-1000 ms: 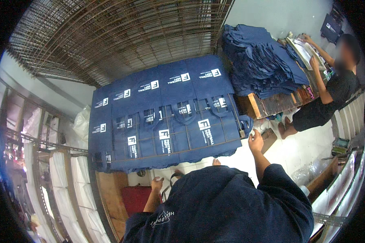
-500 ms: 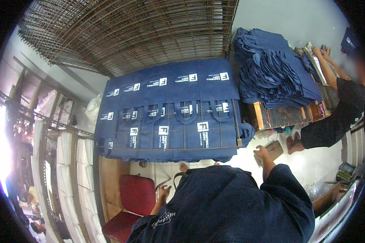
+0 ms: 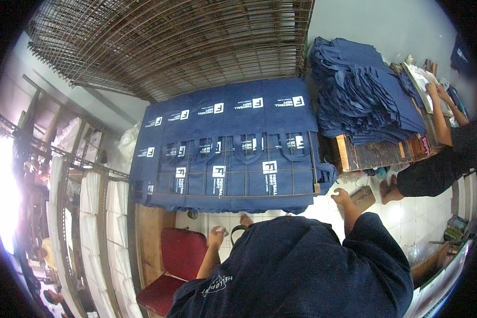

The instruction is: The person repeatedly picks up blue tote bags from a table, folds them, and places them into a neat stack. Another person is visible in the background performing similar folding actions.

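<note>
- Left hand (image 3: 216,236), fingers loosely parted, near that red chair (image 3: 183,254).
- Right hand (image 3: 342,196), half-curled with fingers apart, near the navy bags (image 3: 196,114) over here.

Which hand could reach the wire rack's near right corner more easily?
Probably the right hand: it's close beside the wire rack's near right corner. The left hand is farther away, near the red chair.

We can't tell if our left hand (image 3: 217,235) holds anything: too small. Same for right hand (image 3: 342,197). Wire racks (image 3: 196,47) beyond both hands: cut by top edge. Co-worker's head (image 3: 470,89), right of the right hand: blurred. Chair (image 3: 182,254) beside the left hand: partly behind our sleeve (image 3: 188,294).
</note>
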A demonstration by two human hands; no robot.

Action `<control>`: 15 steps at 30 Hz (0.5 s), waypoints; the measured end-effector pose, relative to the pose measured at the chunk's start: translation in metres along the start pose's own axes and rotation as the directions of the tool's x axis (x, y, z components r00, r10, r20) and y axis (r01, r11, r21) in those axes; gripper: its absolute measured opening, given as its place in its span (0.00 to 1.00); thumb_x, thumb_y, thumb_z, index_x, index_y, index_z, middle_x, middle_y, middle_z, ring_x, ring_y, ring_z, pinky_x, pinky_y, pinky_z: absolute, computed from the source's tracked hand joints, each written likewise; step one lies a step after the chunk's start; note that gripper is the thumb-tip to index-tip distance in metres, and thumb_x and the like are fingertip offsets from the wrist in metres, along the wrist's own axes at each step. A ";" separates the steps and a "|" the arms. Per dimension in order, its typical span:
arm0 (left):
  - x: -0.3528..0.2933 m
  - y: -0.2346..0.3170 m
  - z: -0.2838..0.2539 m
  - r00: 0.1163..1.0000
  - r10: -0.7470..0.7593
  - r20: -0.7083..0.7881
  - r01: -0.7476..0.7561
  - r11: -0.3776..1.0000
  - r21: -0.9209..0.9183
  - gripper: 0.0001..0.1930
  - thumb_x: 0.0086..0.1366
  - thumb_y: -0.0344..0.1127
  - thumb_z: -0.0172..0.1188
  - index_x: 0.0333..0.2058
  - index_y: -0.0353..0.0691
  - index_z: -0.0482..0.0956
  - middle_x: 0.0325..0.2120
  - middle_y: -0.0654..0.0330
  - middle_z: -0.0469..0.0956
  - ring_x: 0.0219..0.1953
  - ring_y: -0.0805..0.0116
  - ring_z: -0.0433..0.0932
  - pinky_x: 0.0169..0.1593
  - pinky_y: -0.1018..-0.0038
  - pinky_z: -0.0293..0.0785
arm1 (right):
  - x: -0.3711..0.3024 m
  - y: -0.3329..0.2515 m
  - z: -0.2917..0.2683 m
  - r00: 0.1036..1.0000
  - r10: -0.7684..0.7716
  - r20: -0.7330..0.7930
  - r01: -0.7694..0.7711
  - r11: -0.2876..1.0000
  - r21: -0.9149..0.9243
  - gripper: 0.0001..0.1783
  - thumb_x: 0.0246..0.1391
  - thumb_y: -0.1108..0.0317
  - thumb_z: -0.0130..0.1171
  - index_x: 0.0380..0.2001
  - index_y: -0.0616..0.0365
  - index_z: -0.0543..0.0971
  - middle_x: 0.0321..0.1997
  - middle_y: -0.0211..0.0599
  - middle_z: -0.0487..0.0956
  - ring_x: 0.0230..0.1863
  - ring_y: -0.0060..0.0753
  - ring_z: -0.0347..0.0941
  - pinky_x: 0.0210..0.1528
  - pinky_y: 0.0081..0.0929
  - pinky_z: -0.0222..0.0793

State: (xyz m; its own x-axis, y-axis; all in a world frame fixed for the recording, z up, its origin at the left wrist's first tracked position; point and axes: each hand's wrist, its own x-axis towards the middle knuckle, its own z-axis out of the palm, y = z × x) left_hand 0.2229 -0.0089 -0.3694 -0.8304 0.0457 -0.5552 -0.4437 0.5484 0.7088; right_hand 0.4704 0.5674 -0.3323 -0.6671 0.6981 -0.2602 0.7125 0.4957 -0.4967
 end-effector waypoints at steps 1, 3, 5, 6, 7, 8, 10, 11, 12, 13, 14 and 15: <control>-0.014 0.032 0.009 0.999 0.001 0.044 0.002 0.998 -0.057 0.24 0.52 0.43 0.63 0.45 0.38 0.71 0.28 0.54 0.78 0.32 0.67 0.77 0.36 0.73 0.70 | -0.002 0.004 -0.003 1.000 0.012 -0.026 -0.013 0.999 -0.038 0.21 0.38 0.59 0.61 0.37 0.58 0.77 0.32 0.49 0.78 0.35 0.44 0.76 0.41 0.33 0.70; -0.023 0.033 0.007 0.998 0.018 0.059 -0.015 0.998 -0.054 0.23 0.52 0.43 0.62 0.45 0.38 0.71 0.28 0.54 0.78 0.33 0.67 0.77 0.37 0.73 0.70 | -0.005 -0.011 -0.012 0.991 0.107 -0.086 -0.105 0.994 0.034 0.20 0.38 0.59 0.61 0.36 0.57 0.77 0.32 0.49 0.78 0.36 0.45 0.76 0.41 0.34 0.70; -0.015 0.002 0.002 0.997 0.068 0.040 -0.070 0.996 0.063 0.23 0.53 0.43 0.62 0.45 0.37 0.71 0.28 0.54 0.78 0.34 0.67 0.77 0.39 0.73 0.70 | -0.004 -0.038 -0.029 0.960 0.252 -0.124 -0.222 0.951 0.215 0.19 0.38 0.59 0.62 0.35 0.56 0.78 0.32 0.50 0.78 0.36 0.46 0.76 0.41 0.34 0.69; -0.018 0.000 0.000 0.998 0.043 0.045 -0.047 0.994 0.098 0.23 0.52 0.44 0.61 0.44 0.37 0.71 0.29 0.53 0.78 0.34 0.65 0.77 0.39 0.72 0.70 | 0.003 -0.045 -0.032 0.951 0.207 -0.229 -0.156 0.963 0.221 0.18 0.39 0.61 0.62 0.35 0.57 0.78 0.32 0.49 0.78 0.36 0.43 0.76 0.41 0.33 0.70; -0.024 -0.001 -0.002 0.999 0.019 0.047 -0.025 0.992 0.126 0.23 0.52 0.45 0.61 0.44 0.37 0.72 0.29 0.52 0.78 0.35 0.63 0.77 0.40 0.71 0.71 | 0.013 -0.053 -0.037 0.930 0.153 -0.335 -0.083 0.973 0.213 0.17 0.40 0.62 0.62 0.34 0.58 0.78 0.31 0.48 0.79 0.36 0.41 0.76 0.40 0.31 0.70; -0.034 -0.002 -0.004 0.999 -0.008 0.047 0.000 0.988 0.152 0.23 0.52 0.45 0.61 0.43 0.37 0.72 0.29 0.51 0.78 0.35 0.62 0.77 0.40 0.70 0.71 | 0.025 -0.062 -0.044 0.926 0.160 -0.343 -0.051 0.951 0.306 0.15 0.41 0.63 0.61 0.34 0.60 0.78 0.32 0.46 0.79 0.36 0.38 0.76 0.40 0.30 0.70; -0.044 -0.012 -0.021 0.997 -0.068 -0.027 0.073 0.920 0.385 0.23 0.51 0.47 0.62 0.42 0.38 0.74 0.37 0.45 0.76 0.40 0.51 0.75 0.42 0.65 0.70 | 0.051 -0.093 -0.057 0.915 0.102 -0.391 0.037 0.942 0.332 0.13 0.44 0.66 0.59 0.32 0.63 0.78 0.30 0.42 0.79 0.33 0.33 0.76 0.36 0.27 0.69; -0.032 -0.046 -0.042 0.998 -0.064 -0.022 0.068 0.943 0.325 0.24 0.50 0.47 0.63 0.43 0.40 0.74 0.38 0.46 0.76 0.42 0.54 0.75 0.43 0.65 0.70 | 0.071 -0.092 -0.049 0.913 0.158 -0.375 0.038 0.885 0.464 0.12 0.44 0.65 0.60 0.31 0.62 0.79 0.26 0.39 0.79 0.29 0.29 0.75 0.34 0.24 0.68; -0.040 -0.026 -0.038 0.998 -0.038 0.045 0.013 0.885 0.465 0.25 0.49 0.46 0.63 0.45 0.40 0.74 0.38 0.48 0.76 0.42 0.56 0.75 0.44 0.66 0.70 | 0.094 -0.090 -0.045 0.920 0.138 -0.367 0.118 0.795 0.595 0.10 0.43 0.67 0.59 0.30 0.61 0.79 0.23 0.34 0.78 0.25 0.24 0.72 0.31 0.21 0.67; -0.030 -0.052 -0.069 0.991 -0.133 0.004 0.119 0.896 0.429 0.24 0.49 0.45 0.64 0.43 0.38 0.74 0.38 0.50 0.76 0.41 0.60 0.75 0.44 0.69 0.69 | 0.113 -0.090 -0.034 0.936 0.200 -0.291 0.026 0.782 0.623 0.09 0.43 0.68 0.59 0.28 0.60 0.80 0.23 0.30 0.77 0.24 0.20 0.70 0.29 0.19 0.65; -0.073 0.017 -0.045 0.989 -0.122 -0.084 0.146 0.899 0.413 0.25 0.49 0.43 0.65 0.44 0.35 0.73 0.37 0.53 0.77 0.40 0.64 0.75 0.44 0.72 0.69 | 0.129 -0.093 -0.040 0.945 0.220 -0.242 -0.001 0.741 0.671 0.09 0.43 0.68 0.59 0.28 0.60 0.80 0.23 0.30 0.77 0.24 0.20 0.70 0.29 0.19 0.65; -0.079 -0.022 -0.066 0.998 -0.055 -0.043 0.060 0.991 0.119 0.26 0.50 0.41 0.65 0.45 0.31 0.70 0.38 0.54 0.77 0.41 0.66 0.75 0.45 0.74 0.68 | 0.134 -0.111 -0.038 0.965 0.232 -0.125 -0.063 0.665 0.745 0.08 0.43 0.68 0.58 0.28 0.60 0.80 0.23 0.30 0.77 0.24 0.21 0.70 0.29 0.20 0.65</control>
State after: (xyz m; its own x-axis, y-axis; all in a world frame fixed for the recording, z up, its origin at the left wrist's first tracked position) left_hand 0.2764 -0.0798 -0.3125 -0.8184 -0.0202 -0.5743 -0.4491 0.6460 0.6173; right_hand 0.3100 0.6261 -0.2805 -0.4506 0.8532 -0.2626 0.3536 -0.0994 -0.9301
